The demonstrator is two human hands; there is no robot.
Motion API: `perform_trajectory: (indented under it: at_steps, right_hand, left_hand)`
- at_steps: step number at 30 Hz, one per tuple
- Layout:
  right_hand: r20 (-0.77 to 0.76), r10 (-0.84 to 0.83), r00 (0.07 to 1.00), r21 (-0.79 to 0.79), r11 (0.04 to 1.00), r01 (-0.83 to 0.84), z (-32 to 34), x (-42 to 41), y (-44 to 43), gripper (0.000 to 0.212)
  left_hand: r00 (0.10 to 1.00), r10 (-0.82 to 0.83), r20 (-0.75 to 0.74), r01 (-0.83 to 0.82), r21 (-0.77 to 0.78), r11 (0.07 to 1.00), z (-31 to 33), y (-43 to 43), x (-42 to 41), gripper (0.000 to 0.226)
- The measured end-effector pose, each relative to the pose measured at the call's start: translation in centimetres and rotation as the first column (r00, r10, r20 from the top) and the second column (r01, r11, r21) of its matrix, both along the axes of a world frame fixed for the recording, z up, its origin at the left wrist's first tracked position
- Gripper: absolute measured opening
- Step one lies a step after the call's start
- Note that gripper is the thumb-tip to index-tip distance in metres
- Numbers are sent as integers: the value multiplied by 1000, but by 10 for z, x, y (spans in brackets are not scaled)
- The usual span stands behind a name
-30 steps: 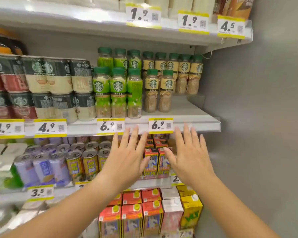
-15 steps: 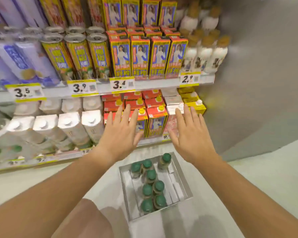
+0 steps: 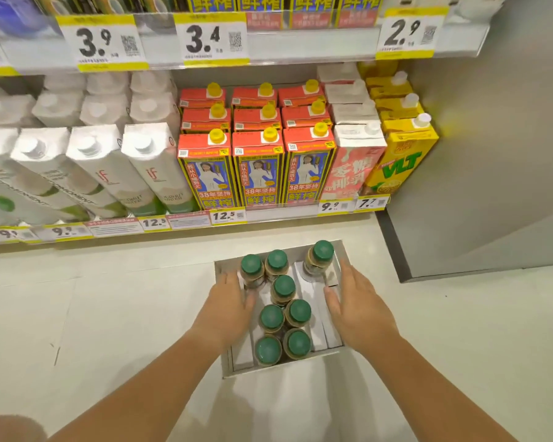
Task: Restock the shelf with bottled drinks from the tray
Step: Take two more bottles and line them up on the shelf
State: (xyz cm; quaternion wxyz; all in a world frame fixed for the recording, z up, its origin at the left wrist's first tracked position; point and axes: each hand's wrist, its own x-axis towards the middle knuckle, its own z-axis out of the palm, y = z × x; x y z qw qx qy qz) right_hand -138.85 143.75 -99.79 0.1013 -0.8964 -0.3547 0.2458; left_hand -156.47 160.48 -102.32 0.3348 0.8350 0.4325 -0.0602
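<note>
A shallow grey tray sits on the pale floor in front of the bottom shelf. Several green-capped bottles stand upright in it, among them one at the far right corner and a cluster in the middle. My left hand hovers over the tray's left side, fingers spread, its fingertips at a far-left bottle. Over the tray's right side is my right hand, fingers apart and empty, near the far-right bottle.
The bottom shelf holds white cartons, red and yellow cartons and a yellow VLT carton. A grey wall panel stands to the right. My knee shows at the lower left.
My view has dropped from the upper bottle shelf to the floor. Both hands have come down from in front of the shelves to just over the tray of bottles.
</note>
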Motion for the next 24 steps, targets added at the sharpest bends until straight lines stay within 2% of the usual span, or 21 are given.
perform_trajectory:
  at_steps: [2, 5, 8, 11, 13, 16, 21, 24]
  right_hand:
    - [-63, -66, 996, 46, 997, 69, -12, 4, 7, 65]
    - [0, -65, 998, 123, 990, 65, -30, 11, 20, 63]
    - [87, -105, 991, 176, 980, 88, -43, 17, 31, 64]
    - [68, -166, 984, 254, 957, 143, -52, 14, 34, 65]
    - [-35, -169, 985, 332, 928, 171, -58, 8, 31, 64]
    - [-258, -221, 941, 409, 857, 314, -64, 6, 35, 63]
    - [-378, -301, 876, 401, 799, 448, -77, 17, 48, 48]
    - [-413, -295, 862, 390, 798, 460, -84, 22, 53, 38]
  left_hand:
    - [967, 249, 54, -233, -207, 950, -14, 3, 10, 40]
    - [924, 381, 29, -352, -327, 877, -37, 8, 23, 55]
    - [917, 394, 62, -352, -341, 872, -62, 10, 26, 60]
    - [903, 417, 105, -364, -329, 871, -79, 7, 26, 59]
    - [884, 443, 148, -382, -316, 868, -86, 5, 27, 57]
    - [840, 495, 220, -427, -295, 855, -89, 5, 31, 51]
    - [803, 510, 310, -442, -265, 857, -90, 10, 35, 48]
    - [803, 492, 336, -431, -241, 869, -90, 9, 34, 45]
